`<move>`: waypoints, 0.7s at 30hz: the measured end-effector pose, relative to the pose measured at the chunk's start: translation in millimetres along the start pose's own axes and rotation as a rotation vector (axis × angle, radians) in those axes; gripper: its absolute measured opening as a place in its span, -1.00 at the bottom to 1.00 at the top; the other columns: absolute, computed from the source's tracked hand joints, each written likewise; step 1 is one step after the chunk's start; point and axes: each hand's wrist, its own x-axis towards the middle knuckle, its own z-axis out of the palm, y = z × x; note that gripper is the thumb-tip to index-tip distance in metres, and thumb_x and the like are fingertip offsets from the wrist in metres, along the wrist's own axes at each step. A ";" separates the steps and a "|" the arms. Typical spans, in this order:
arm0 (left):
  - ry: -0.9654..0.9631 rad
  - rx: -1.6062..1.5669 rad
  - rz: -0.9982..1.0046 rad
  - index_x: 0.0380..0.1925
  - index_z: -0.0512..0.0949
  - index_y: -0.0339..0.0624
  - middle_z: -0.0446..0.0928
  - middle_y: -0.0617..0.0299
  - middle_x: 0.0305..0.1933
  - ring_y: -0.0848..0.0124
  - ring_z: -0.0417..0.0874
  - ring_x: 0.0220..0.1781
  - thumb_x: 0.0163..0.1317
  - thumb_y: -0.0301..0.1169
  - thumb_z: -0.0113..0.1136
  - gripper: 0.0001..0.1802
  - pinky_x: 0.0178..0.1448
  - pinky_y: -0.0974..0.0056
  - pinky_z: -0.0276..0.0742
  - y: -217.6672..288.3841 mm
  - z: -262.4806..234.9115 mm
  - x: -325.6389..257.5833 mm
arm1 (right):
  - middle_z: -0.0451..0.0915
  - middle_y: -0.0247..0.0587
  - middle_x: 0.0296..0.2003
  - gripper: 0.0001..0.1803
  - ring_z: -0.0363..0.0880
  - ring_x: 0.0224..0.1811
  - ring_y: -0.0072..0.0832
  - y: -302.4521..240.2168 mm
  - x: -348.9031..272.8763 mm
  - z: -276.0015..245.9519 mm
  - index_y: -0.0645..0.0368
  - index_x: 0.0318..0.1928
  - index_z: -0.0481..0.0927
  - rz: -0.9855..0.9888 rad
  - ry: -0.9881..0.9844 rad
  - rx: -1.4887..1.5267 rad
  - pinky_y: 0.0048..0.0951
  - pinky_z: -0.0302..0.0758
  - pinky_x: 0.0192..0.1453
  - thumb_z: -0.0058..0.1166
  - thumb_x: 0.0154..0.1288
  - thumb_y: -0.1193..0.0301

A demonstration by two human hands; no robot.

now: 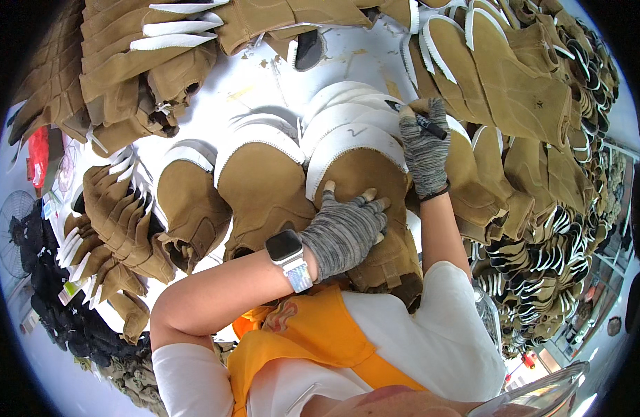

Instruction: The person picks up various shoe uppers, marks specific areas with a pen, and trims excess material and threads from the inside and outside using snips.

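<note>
A brown shoe upper with a white stitched rim lies in front of me, a handwritten mark on the rim. My left hand, in a grey fingertip-less glove, rests flat on this upper with its fingers spread. A watch sits on that wrist. Beside the upper's right side, my gloved right hand is closed around a black marker pen. More white rims fan out just behind the marked one.
Single brown uppers stand to the left of my left hand. Stacked uppers fill the back left, and further piles crowd the right. A white tabletop shows between them. A fan stands at the far left.
</note>
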 end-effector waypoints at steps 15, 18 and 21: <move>0.050 -0.034 0.024 0.18 0.39 -0.05 0.17 0.28 0.47 0.30 0.09 0.52 0.37 -0.16 -0.05 -0.56 0.31 -0.53 -0.14 -5.2 13.1 -0.3 | 0.57 -0.27 -0.37 -0.83 0.52 -0.33 -0.55 9.9 -5.7 11.5 0.25 -0.23 0.47 0.055 -0.103 -0.062 -0.50 0.50 -0.19 0.19 0.21 0.51; 0.038 -0.017 0.015 0.15 0.41 -0.05 0.17 0.28 0.47 0.30 0.09 0.51 0.37 -0.16 -0.05 -0.58 0.31 -0.54 -0.13 -3.0 9.8 -0.6 | 0.56 -0.27 -0.37 -0.81 0.51 -0.32 -0.56 9.4 -6.5 10.3 0.25 -0.22 0.48 -0.081 0.071 -0.039 -0.49 0.49 -0.18 0.20 0.22 0.49; 0.014 -0.020 0.012 0.12 0.44 -0.05 0.17 0.29 0.46 0.30 0.11 0.51 0.37 -0.18 -0.05 -0.60 0.30 -0.54 -0.11 -1.3 4.7 0.4 | 0.57 -0.26 -0.36 -0.83 0.50 -0.31 -0.56 -3.8 -1.2 2.0 0.24 -0.20 0.49 -0.142 0.231 0.030 -0.48 0.48 -0.12 0.15 0.29 0.43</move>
